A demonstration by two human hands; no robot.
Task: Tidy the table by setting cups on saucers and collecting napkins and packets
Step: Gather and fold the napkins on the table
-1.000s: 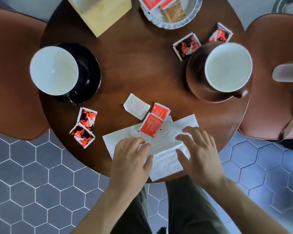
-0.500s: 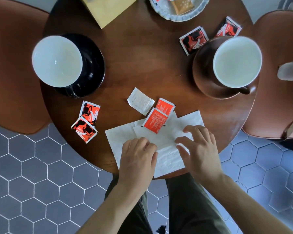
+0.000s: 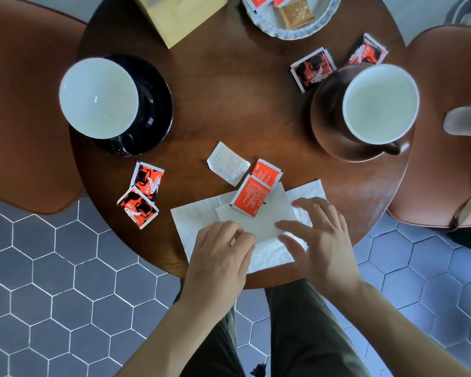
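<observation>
— Two napkins (image 3: 199, 221), white and softly embossed, are lying overlapped at the near edge of the round wooden table (image 3: 229, 99), one corner hanging just past the rim.

— And the hands?

— Left hand (image 3: 218, 257) is curling its fingers onto the upper napkin's near corner, seemingly pinching it; right hand (image 3: 318, 240) is pressing spread, straight fingers flat on the paper.

— What is lying around them, going left to right?

— A white-lined cup (image 3: 98, 97) is sitting on a glossy black saucer (image 3: 158, 104). Near it, two red-and-black packets (image 3: 142, 197) are touching. A pale torn wrapper (image 3: 226, 163) is lying just beside two orange sachets (image 3: 253, 195), one resting on the napkins. Far right, a cup (image 3: 379, 103) is standing on a brown saucer (image 3: 326, 121), two packets (image 3: 313, 68) beside it.

— Room to move?

— Bare wood is showing in the middle.
</observation>
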